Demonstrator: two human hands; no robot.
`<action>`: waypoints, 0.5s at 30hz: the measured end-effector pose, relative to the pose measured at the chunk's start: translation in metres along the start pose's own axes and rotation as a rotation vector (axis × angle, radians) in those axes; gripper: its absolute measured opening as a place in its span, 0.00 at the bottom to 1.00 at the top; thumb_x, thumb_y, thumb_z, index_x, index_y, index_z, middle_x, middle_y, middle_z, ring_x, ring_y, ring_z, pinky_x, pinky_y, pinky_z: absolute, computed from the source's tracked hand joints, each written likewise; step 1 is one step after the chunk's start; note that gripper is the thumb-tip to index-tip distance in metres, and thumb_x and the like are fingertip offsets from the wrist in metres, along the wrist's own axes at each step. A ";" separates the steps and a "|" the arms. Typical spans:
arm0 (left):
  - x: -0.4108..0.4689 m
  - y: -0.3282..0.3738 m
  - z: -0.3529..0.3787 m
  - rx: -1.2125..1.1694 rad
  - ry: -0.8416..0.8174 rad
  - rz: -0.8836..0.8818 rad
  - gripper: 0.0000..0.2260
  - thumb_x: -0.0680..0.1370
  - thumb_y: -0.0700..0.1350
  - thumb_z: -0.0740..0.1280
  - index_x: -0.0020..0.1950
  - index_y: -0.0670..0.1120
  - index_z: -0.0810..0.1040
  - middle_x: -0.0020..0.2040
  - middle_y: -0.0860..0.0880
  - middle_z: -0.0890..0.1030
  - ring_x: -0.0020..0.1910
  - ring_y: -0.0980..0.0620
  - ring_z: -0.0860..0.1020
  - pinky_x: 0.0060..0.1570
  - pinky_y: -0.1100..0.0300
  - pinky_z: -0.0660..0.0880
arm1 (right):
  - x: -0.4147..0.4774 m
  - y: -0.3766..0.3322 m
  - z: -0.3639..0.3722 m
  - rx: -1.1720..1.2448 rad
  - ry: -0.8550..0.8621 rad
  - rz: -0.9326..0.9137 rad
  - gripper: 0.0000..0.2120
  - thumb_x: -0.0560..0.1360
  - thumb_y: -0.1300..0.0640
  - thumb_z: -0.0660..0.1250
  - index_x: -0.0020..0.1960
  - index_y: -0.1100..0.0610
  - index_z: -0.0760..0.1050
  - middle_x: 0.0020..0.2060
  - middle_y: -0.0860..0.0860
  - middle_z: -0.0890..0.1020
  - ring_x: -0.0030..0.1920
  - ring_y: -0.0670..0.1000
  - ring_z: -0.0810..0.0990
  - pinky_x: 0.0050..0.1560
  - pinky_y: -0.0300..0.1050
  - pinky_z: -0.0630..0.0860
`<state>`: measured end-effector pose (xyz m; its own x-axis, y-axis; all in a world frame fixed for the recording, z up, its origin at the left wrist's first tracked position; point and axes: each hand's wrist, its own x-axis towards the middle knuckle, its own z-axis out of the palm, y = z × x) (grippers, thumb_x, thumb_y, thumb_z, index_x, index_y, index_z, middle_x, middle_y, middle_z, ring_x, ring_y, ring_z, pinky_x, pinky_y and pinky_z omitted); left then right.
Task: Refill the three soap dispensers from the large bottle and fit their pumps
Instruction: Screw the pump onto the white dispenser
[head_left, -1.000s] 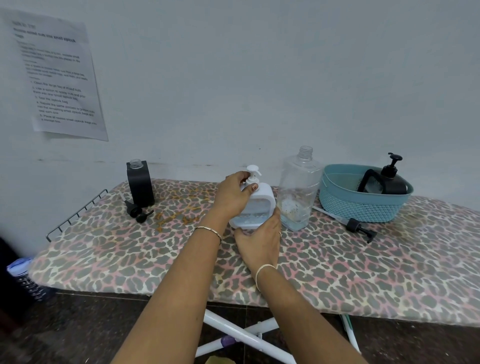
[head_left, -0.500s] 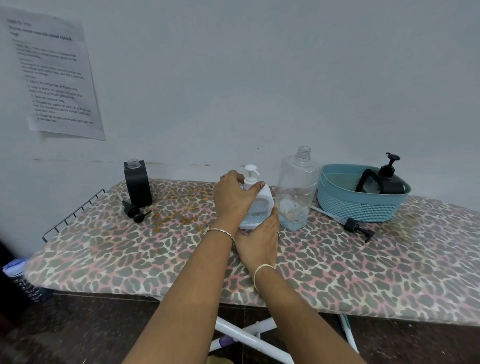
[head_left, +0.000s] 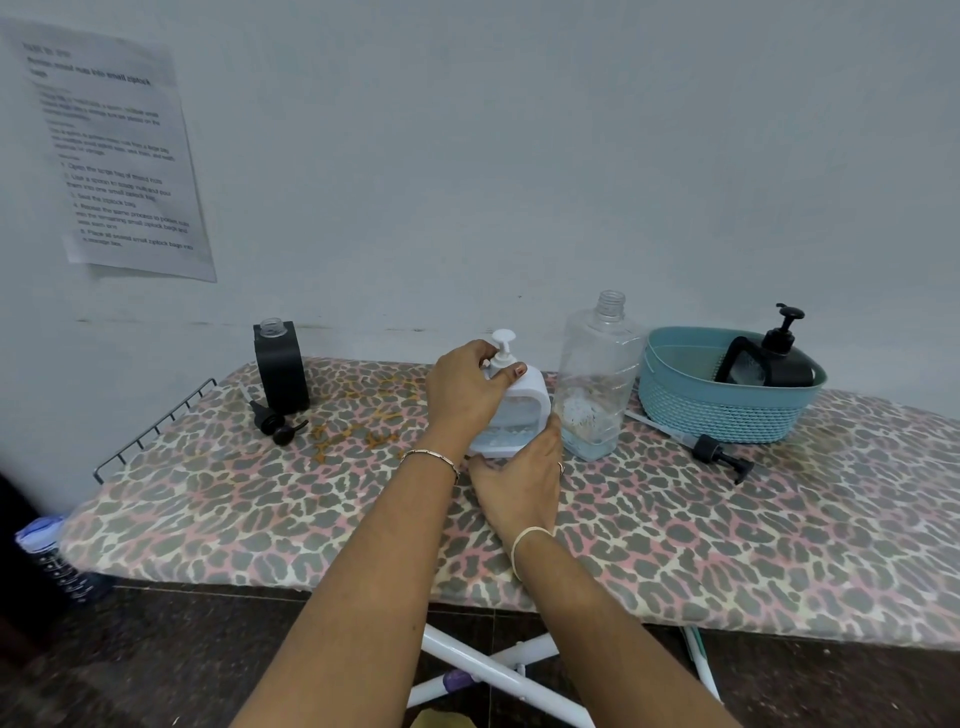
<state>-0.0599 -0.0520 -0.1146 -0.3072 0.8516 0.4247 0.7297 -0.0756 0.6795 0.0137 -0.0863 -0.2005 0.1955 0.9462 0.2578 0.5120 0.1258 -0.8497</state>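
Note:
A white soap dispenser (head_left: 524, 415) stands mid-board with its white pump (head_left: 503, 349) on top. My left hand (head_left: 467, 395) wraps the collar under the pump; my right hand (head_left: 519, 473) holds the dispenser's base. Just right of it stands the large clear bottle (head_left: 597, 374), uncapped, with a little liquid at the bottom. A black dispenser (head_left: 280, 364) stands open at the back left, its black pump (head_left: 278, 422) lying beside it. Another black dispenser (head_left: 774, 358) with pump fitted lies tilted in the teal basket (head_left: 727, 410).
A black pump with a long tube (head_left: 711, 452) lies in front of the basket. The leopard-print ironing board (head_left: 260, 509) has a wire rack (head_left: 150, 431) at its left end. A paper sheet (head_left: 114, 150) hangs on the wall. A bottle (head_left: 47, 561) stands on the floor at left.
The white dispenser went from tilted to upright and nearer the large bottle. My left hand stays on the pump collar, my right at the base.

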 end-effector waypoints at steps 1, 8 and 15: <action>0.001 0.000 -0.001 0.003 -0.006 0.000 0.16 0.74 0.55 0.71 0.55 0.46 0.80 0.52 0.50 0.83 0.52 0.50 0.79 0.47 0.58 0.72 | 0.000 0.001 0.000 0.000 0.000 0.000 0.51 0.66 0.46 0.74 0.77 0.61 0.48 0.72 0.57 0.62 0.73 0.55 0.62 0.71 0.50 0.63; 0.003 0.001 -0.005 0.016 -0.050 -0.011 0.17 0.74 0.55 0.71 0.58 0.46 0.80 0.54 0.50 0.82 0.54 0.49 0.79 0.50 0.56 0.74 | 0.001 0.002 0.002 -0.009 0.009 -0.013 0.50 0.67 0.46 0.73 0.76 0.62 0.49 0.72 0.57 0.62 0.73 0.55 0.62 0.72 0.50 0.61; 0.002 0.005 -0.010 0.020 -0.101 -0.033 0.18 0.75 0.54 0.70 0.60 0.46 0.79 0.57 0.49 0.82 0.56 0.49 0.78 0.47 0.61 0.69 | 0.001 0.001 0.001 0.062 0.049 -0.013 0.46 0.65 0.47 0.75 0.74 0.60 0.55 0.68 0.56 0.68 0.69 0.55 0.67 0.68 0.52 0.67</action>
<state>-0.0631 -0.0557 -0.1044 -0.2690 0.9014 0.3392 0.7326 -0.0371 0.6796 0.0139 -0.0847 -0.2013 0.2301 0.9289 0.2900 0.4627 0.1577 -0.8724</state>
